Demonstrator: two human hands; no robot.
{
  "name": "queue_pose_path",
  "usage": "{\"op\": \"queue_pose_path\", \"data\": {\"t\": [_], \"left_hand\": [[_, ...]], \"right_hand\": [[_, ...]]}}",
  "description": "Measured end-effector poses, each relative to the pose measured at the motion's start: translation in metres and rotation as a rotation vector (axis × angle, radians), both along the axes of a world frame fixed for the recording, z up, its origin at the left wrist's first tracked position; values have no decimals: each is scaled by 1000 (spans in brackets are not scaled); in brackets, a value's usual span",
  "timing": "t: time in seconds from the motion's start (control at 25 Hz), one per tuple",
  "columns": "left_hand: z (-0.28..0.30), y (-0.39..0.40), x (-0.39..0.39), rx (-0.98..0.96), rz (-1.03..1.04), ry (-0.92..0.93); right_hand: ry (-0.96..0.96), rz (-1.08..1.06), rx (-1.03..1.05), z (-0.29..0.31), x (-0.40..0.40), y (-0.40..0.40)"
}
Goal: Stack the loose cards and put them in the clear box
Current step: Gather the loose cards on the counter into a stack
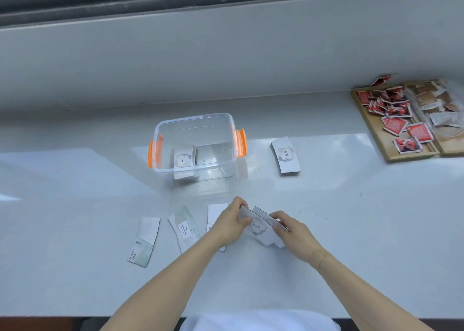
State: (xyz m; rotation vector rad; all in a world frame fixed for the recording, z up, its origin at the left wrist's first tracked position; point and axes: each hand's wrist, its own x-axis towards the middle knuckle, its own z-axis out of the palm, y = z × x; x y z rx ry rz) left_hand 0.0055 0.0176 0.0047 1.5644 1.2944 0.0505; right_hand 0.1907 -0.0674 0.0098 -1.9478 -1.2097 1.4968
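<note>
A clear box [233, 140] with orange side latches stands on the white counter, with a small stack of white "love" cards [184, 161] inside at its left. In front of it my left hand [229, 224] and my right hand [291, 230] together hold a few white "love" cards [261, 230] just above the counter, one hand at each end. Loose cards lie flat: one [145, 240] at the left, one [185, 229] beside it, one [215, 214] partly under my left hand, and one [286, 155] to the right of the box.
A wooden tray [391, 152] with several red packets and brown sachets sits at the far right. A white ledge and wall rise behind the box. The counter's front edge runs near my body.
</note>
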Motion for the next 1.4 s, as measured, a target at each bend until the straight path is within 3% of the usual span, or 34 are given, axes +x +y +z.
{"op": "queue_pose_path", "data": {"t": [0.2,0.36,0.48,0.6,0.72,0.92,1.12,1.28,1.4], "left_hand": [[-3,-11,6,-12,79,-90],[-5,-22,12,23,77,-141],[-10,-28,15,63,110,-146],[-16,-32,18,154,119,-65],[-28,-42,18,298,-20,87],[-32,-45,22,211,41,32],[-27,-38,12,267,-75,88],[-19,-9,-24,531,-287,116],[-11,27,-63,629,-639,312]], "right_hand": [[-113,173,109,7,-10,7],[-567,364,239,5,-13,8],[-742,424,359,0,-11,6],[-814,393,475,-9,-10,1],[-843,378,444,-19,-12,-7],[-840,326,461,-24,-17,-4],[-812,302,475,-28,-18,-9],[-835,312,440,-27,-18,-10],[-855,313,434,-27,-19,-9]]}}
